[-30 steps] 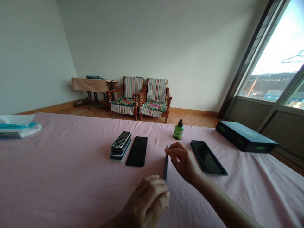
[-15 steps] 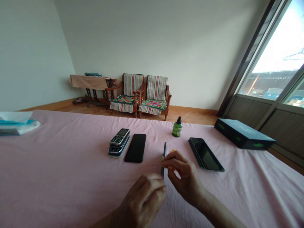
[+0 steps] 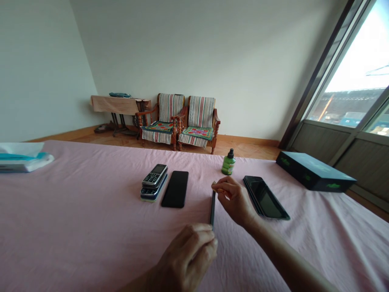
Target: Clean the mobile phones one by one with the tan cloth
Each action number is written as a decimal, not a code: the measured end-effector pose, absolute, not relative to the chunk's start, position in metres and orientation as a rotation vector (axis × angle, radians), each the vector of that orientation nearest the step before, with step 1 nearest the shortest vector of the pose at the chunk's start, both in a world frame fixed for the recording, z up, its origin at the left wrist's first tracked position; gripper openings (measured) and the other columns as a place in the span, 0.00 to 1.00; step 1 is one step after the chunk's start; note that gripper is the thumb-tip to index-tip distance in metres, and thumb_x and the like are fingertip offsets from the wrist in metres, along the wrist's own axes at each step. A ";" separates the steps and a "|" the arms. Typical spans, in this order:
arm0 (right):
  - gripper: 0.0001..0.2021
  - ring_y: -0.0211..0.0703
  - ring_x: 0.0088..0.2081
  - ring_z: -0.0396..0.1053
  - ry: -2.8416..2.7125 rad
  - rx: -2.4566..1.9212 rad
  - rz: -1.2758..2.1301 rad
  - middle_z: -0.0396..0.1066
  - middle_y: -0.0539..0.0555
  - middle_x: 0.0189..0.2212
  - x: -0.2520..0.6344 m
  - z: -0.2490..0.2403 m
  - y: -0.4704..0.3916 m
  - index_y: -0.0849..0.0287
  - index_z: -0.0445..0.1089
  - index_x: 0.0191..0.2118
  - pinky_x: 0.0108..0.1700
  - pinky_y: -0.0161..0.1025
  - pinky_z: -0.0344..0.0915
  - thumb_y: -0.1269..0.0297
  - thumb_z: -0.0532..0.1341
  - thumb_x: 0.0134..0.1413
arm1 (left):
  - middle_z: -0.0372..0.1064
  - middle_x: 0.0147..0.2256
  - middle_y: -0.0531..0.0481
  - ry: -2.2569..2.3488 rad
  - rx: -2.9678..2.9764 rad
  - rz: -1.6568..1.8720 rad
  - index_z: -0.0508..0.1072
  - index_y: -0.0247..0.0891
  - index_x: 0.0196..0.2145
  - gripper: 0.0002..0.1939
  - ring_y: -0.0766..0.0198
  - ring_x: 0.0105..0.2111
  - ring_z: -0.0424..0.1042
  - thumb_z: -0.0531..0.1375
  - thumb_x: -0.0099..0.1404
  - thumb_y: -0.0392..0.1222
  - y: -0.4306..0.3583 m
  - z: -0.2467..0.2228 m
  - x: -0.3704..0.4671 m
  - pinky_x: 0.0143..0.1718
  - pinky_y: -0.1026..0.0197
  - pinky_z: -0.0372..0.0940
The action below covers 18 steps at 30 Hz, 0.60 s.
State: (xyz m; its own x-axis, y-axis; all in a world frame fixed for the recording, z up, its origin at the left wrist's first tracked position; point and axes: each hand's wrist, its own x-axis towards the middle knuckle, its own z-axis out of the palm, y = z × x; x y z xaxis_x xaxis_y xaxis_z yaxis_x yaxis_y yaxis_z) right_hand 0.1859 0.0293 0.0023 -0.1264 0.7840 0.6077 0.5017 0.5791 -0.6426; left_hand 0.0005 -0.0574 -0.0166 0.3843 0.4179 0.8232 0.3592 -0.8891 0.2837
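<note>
My left hand (image 3: 190, 255) is closed on the near end of a thin dark phone (image 3: 212, 211), seen edge-on above the pink cloth. At the phone's far end, my right hand (image 3: 232, 198) pinches a small pale yellowish cloth (image 3: 214, 184) against the edge. Most of that cloth is hidden by the fingers. Left of the hands lies a black smartphone (image 3: 175, 189), screen up. Beside it is a stack of phones with a silver keypad phone (image 3: 155, 175) on top. Right of my right hand, a dark tablet (image 3: 267, 198) rests on another flat device.
A green spray bottle (image 3: 228, 163) stands beyond the hands. At the right is a black box (image 3: 314, 172); at the far left, a tissue pack (image 3: 26, 160). The pink sheet (image 3: 85, 227) has folds at right. Two wooden chairs (image 3: 197, 117) stand by the wall.
My right hand has slid away from me along the phone's edge, from its middle to its far end, with the cloth. My left hand keeps its grip on the near end.
</note>
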 end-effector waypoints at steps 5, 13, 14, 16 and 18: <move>0.16 0.42 0.37 0.69 -1.781 -1.006 0.416 0.68 0.54 0.34 0.179 0.000 -0.006 0.56 0.76 0.37 0.38 0.38 0.67 0.79 0.55 0.48 | 0.72 0.39 0.47 0.750 2.558 1.451 0.72 0.35 0.42 0.09 0.62 0.43 0.72 0.55 0.67 0.27 -0.063 -0.008 0.001 0.49 0.63 0.70; 0.14 0.41 0.36 0.69 -1.760 -0.998 0.464 0.67 0.54 0.35 0.175 -0.001 -0.029 0.57 0.73 0.36 0.38 0.37 0.67 0.79 0.55 0.49 | 0.71 0.39 0.47 0.699 2.576 1.360 0.71 0.34 0.44 0.11 0.62 0.44 0.71 0.57 0.65 0.25 -0.064 0.001 -0.003 0.50 0.64 0.68; 0.14 0.41 0.36 0.69 -1.744 -1.018 0.452 0.67 0.54 0.35 0.175 -0.001 -0.027 0.57 0.73 0.36 0.38 0.37 0.66 0.79 0.55 0.49 | 0.71 0.39 0.47 0.708 2.567 1.358 0.71 0.34 0.44 0.11 0.62 0.44 0.71 0.56 0.66 0.26 -0.065 0.001 -0.003 0.50 0.63 0.68; 0.14 0.41 0.37 0.69 -1.719 -1.060 0.419 0.68 0.54 0.35 0.175 0.000 -0.020 0.56 0.73 0.36 0.38 0.37 0.66 0.79 0.55 0.49 | 0.71 0.39 0.48 0.716 2.552 1.356 0.71 0.34 0.44 0.11 0.63 0.45 0.71 0.56 0.66 0.26 -0.065 0.002 -0.002 0.50 0.63 0.68; 0.14 0.41 0.36 0.69 -1.711 -1.087 0.390 0.68 0.53 0.35 0.175 0.001 -0.014 0.56 0.74 0.36 0.38 0.37 0.66 0.79 0.55 0.49 | 0.71 0.40 0.48 0.715 2.538 1.364 0.71 0.34 0.44 0.11 0.63 0.45 0.70 0.57 0.66 0.26 -0.066 0.002 -0.001 0.51 0.64 0.67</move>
State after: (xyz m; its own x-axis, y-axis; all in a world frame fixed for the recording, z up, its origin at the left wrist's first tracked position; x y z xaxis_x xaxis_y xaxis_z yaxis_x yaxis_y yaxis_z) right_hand 0.1755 -0.0139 0.0008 -0.0655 0.8096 0.5834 0.4767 0.5390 -0.6944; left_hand -0.0013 -0.0655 0.0020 0.4662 0.4877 0.7382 0.3295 -0.8700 0.3667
